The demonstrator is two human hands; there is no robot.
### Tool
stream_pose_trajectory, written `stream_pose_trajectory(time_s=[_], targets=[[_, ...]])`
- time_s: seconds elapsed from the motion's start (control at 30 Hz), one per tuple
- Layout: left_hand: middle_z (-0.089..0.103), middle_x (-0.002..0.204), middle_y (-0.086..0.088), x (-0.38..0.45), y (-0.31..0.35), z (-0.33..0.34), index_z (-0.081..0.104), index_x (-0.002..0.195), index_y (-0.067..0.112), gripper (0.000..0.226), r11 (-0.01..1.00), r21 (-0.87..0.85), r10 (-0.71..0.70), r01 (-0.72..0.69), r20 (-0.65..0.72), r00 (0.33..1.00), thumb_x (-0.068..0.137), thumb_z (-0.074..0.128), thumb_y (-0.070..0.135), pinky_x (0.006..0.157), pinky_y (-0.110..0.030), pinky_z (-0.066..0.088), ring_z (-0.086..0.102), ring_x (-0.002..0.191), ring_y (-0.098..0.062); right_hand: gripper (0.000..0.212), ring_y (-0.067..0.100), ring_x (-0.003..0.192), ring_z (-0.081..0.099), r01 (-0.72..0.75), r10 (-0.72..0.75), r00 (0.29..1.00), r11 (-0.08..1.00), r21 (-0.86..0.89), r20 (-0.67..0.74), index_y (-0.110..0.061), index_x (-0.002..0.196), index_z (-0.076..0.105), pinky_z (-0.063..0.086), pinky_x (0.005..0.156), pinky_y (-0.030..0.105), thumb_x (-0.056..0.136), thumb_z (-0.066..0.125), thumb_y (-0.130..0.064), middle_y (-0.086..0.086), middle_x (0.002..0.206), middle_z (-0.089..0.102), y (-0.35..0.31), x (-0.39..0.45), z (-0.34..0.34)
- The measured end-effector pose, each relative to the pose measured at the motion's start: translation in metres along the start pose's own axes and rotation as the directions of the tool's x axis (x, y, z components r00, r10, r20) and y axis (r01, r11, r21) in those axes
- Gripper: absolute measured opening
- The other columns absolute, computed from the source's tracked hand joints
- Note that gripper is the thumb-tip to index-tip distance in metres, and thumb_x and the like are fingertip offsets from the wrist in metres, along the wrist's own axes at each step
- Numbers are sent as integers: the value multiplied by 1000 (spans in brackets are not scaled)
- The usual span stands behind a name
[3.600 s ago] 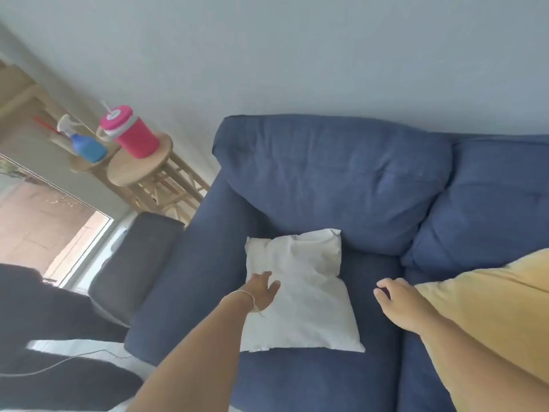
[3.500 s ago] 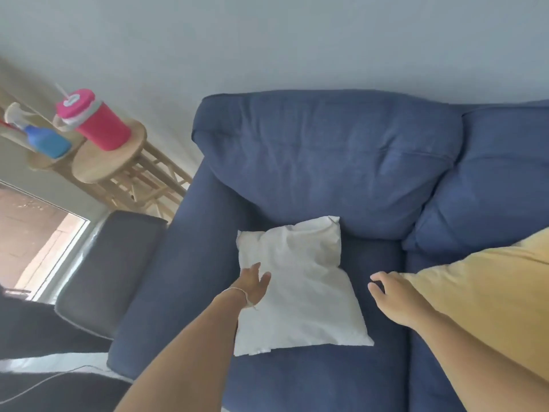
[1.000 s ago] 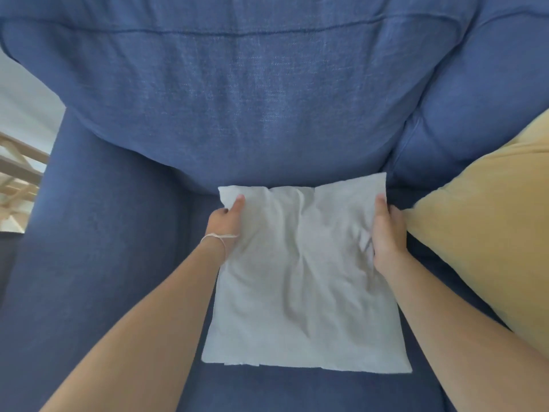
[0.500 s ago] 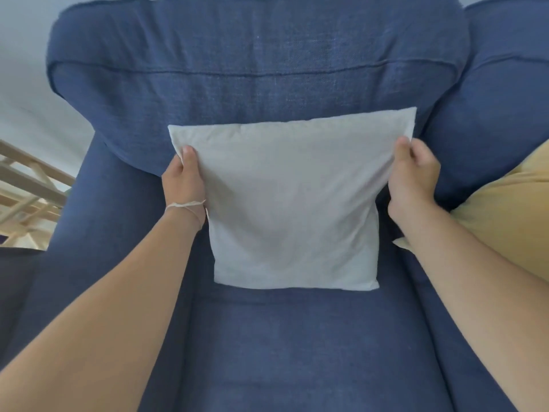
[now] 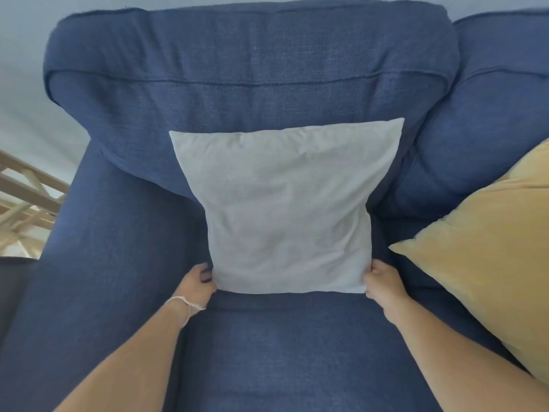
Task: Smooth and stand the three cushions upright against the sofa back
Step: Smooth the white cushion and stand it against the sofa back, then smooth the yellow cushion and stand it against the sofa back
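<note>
White cushion (image 5: pixel 285 209) stands upright against the sofa back (image 5: pixel 252 84), left hand (image 5: pixel 197 282) and right hand (image 5: pixel 383 282) each pinching a bottom corner. Once released, its soft base could slide forward and it may slump; the yellow cushion (image 5: pixel 487 257) to the right lies tilted. No writing is readable.

Both forearms are bare, with no sleeve showing anywhere up to the frame's lower edge. The left hand (image 5: pixel 196 283) has a thin pale string (image 5: pixel 184 304) tied round its wrist (a loose end sticks out at the knot). The right hand (image 5: pixel 383 283) and its wrist wear nothing
</note>
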State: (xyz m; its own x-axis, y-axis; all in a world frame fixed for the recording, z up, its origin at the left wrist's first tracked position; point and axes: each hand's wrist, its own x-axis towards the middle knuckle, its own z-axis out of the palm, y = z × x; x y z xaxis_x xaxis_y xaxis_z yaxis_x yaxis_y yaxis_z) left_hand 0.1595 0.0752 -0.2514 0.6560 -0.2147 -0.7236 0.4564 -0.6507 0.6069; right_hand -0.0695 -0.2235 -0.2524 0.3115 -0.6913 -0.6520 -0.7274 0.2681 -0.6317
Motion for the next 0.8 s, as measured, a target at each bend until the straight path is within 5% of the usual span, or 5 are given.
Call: stream_pose_trajectory(time_s=[0.27,0.4,0.5,0.63,0.8], targets=[[61,65,-7,10,-16,14,56,61,12,35,905,426,115,-13,-216,969,90,66,30,65,-32,46,60,70,-30,16,24,71,60,-44,13,985,983,-177,-171,-18,83,70,56,74,36,95,60,-16,-4,71,63,14,8,1],[64,73,-9,-2,-1,21,64,75,6,31,808,565,-51,168,-217,975,87,63,34,63,-31,49,58,66,-26,16,31,74,59,-60,46,993,990,-126,-109,-11,68,64,45,68,34,81,54,-15,11,71,63,0,2,-10],[62,82,-7,-33,16,41,56,94,7,24,663,721,-285,203,-8,958,89,61,29,51,-25,49,60,64,-22,35,39,117,64,-38,31,995,997,-67,-99,2,122,68,52,96,43,93,57,-14,19,121,71,-11,-14,-34],[67,100,-6,-61,44,89,63,107,11,25,468,883,-236,-17,144,961,95,56,33,67,-23,49,69,95,-25,38,42,117,62,-2,-6,989,998,-59,-147,11,126,61,48,103,46,100,55,-15,28,132,64,-24,-23,-92],[65,110,-3,-99,118,171,63,123,25,29,703,681,-55,-203,338,940,95,53,23,64,-28,53,63,76,-23,33,25,109,65,41,-52,984,997,-64,-170,-11,126,68,50,96,32,96,56,-16,5,125,70,-43,-18,-183]])
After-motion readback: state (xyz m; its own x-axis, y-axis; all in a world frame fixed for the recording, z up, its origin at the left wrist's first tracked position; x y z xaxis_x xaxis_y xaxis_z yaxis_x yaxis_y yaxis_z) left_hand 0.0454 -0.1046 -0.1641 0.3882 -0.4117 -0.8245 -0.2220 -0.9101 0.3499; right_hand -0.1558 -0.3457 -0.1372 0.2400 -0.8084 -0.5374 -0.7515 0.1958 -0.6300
